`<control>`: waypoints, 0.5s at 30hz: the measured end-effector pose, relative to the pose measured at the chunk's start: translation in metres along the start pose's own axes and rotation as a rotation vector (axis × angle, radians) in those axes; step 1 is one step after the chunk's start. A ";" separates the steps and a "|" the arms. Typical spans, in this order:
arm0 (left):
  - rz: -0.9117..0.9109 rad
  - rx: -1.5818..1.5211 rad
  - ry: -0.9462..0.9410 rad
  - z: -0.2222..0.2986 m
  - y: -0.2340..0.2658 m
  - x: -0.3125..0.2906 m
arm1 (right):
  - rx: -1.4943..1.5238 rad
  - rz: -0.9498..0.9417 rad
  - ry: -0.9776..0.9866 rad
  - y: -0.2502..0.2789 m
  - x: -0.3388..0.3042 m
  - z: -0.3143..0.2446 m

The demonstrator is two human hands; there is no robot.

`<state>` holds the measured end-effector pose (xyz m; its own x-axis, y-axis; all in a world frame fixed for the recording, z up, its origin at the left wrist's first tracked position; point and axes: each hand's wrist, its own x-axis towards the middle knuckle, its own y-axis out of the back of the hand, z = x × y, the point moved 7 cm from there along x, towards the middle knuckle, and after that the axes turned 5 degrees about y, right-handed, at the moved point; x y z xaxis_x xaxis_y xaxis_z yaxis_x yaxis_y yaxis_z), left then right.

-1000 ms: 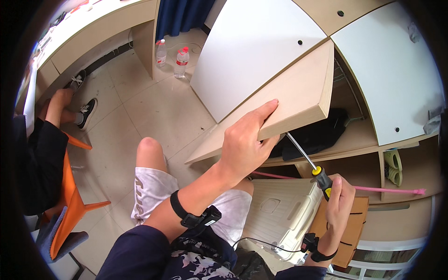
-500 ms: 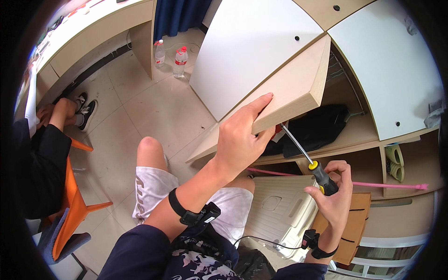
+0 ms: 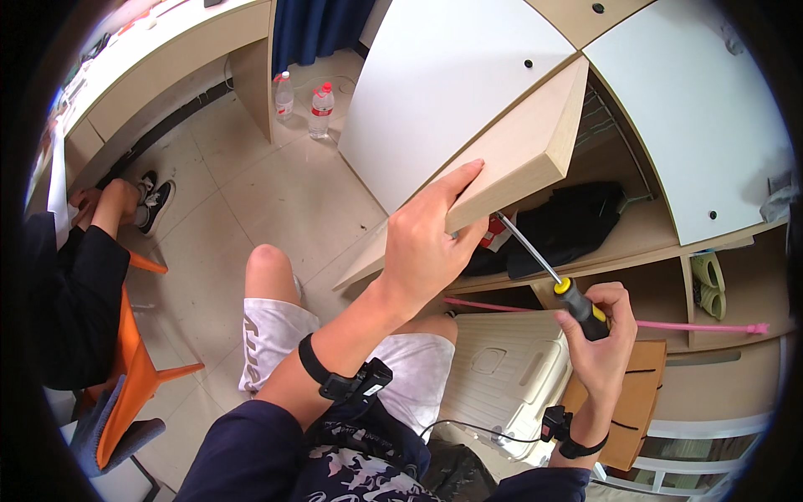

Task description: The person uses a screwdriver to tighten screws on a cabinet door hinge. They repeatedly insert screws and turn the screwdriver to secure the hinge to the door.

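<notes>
1. Pinched between the thumb and fingers of the left hand is the edge of a wooden board. The index finger lies stretched on its upper face, and the thumb is under it.
2. Left forearm rises from 7 o'clock toward the centre of the view; the board is at 1 o'clock.
3. Right hand, at 4 o'clock, has its fingers curled around the handle of a screwdriver, with the thumb at the handle's left side. Its forearm comes up from 5 o'clock.
4. From the handle, the shaft points to 11 o'clock, and its tip is near the left thumb, at the board's lower edge. I cannot tell what the tip touches.
5. Compared with one second ago, the near end of the board has shifted toward 11 o'clock, and the screwdriver tip has gone with it.
6. A red-and-white thing, hidden then, now shows beside the tip.
7. Half a second ago, the yellow mark on the handle faced the thumb; now it shows on the opposite side, so the handle has turned.
</notes>
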<state>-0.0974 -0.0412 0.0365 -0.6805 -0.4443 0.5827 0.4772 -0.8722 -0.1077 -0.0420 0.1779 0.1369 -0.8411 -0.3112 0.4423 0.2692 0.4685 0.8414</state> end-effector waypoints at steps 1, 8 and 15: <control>-0.002 -0.001 0.002 0.000 0.000 0.000 | -0.006 -0.026 -0.036 0.000 -0.001 0.003; -0.012 0.022 0.004 0.001 0.002 0.002 | 0.032 -0.058 -0.035 -0.003 0.004 0.000; -0.004 0.024 0.000 0.001 0.001 0.001 | -0.013 -0.199 -0.123 -0.003 0.004 0.007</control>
<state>-0.0970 -0.0424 0.0380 -0.6825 -0.4411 0.5828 0.4880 -0.8686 -0.0859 -0.0493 0.1812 0.1339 -0.9288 -0.2930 0.2271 0.0979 0.3969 0.9126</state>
